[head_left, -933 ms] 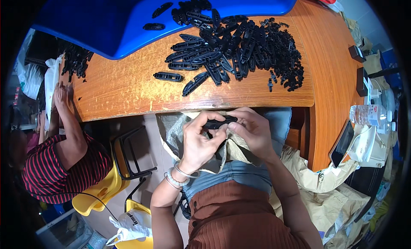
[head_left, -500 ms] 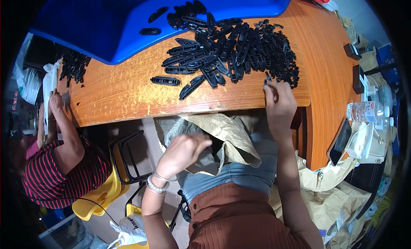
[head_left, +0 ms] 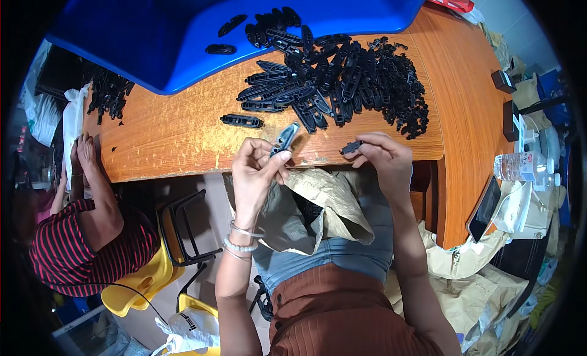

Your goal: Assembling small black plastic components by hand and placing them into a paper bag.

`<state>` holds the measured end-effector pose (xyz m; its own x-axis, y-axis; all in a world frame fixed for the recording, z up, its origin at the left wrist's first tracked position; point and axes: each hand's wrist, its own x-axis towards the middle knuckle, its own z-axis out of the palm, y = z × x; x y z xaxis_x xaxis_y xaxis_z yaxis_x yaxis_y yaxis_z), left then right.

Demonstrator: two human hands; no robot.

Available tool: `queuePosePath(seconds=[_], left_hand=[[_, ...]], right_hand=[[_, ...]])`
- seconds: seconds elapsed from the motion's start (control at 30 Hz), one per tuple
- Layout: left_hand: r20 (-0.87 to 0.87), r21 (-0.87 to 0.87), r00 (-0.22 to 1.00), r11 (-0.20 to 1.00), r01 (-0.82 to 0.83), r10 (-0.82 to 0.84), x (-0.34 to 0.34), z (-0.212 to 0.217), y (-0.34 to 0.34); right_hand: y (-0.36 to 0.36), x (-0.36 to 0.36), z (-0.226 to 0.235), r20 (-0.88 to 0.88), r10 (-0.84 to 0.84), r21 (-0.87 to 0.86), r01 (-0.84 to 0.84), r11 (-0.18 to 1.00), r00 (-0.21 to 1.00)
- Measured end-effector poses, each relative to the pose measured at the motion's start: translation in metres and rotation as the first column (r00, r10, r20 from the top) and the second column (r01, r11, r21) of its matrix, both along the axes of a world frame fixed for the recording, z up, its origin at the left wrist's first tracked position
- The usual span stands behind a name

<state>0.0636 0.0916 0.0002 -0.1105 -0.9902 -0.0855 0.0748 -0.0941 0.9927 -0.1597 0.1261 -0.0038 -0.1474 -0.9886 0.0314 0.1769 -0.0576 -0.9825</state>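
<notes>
My left hand [head_left: 262, 166] pinches a long black plastic housing [head_left: 285, 139] with pointed ends and slots, tilted up just above the table's front edge. To its right, my right hand [head_left: 385, 155] grips a small black plastic clip [head_left: 351, 148] between thumb and fingers. The two parts are apart. Beyond my hands lies a heap of similar long black housings [head_left: 278, 93]. It runs on the right into a pile of small black clips [head_left: 406, 105]. One housing [head_left: 242, 121] lies apart at the heap's near left. An open brown paper sack [head_left: 330, 200] rests on my lap.
A large blue tray [head_left: 202, 68] covers the table's far side, with several housings inside. At left, a co-worker in a striped shirt [head_left: 92, 246] handles a white bag [head_left: 73, 117]. A phone [head_left: 484, 209] and water bottle [head_left: 516, 166] are on the right.
My left hand has risen from above the sack to the table edge, now with a housing in it. My right hand has drawn back from the clip pile with a clip.
</notes>
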Motion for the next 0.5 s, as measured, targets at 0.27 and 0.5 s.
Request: queuePosePath(seconds=[0.27,0.5], left_hand=[[0.214,-0.068,0.968,0.987,0.145,-0.127,-0.019,0.017,0.030],[-0.110,0.101,0.983,0.982,0.158,-0.147,-0.021,0.030,0.039]], right_hand=[[0.014,0.027,0.022,-0.153,0.073,-0.165,-0.098,0.981,0.985],[0.019,0.034,0.026,-0.592,-0.107,-0.300,-0.096,0.949,0.799]])
